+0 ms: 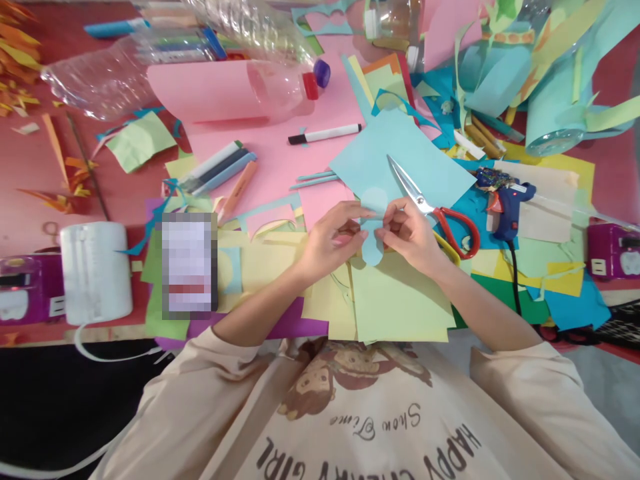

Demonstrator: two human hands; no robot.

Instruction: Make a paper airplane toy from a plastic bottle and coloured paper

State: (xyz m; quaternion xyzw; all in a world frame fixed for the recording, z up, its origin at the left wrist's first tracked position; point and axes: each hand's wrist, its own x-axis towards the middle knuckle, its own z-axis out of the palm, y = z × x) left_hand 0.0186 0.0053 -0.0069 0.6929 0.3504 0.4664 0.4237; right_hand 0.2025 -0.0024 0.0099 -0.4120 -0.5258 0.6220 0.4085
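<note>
Blue cutout — in both hands

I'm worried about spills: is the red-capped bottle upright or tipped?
Tipped: the bottle lies lengthwise, its red cap pointing sideways.

Bright; soft shadows; warped edges

Phone: screen pixelated, contents unreadable. Blue cutout: middle partly covered by the left hand and right hand; possibly one piece, not confirmable. Purple box: cut off by right edge. Shirt: lowest lettering cropped at bottom.
</note>
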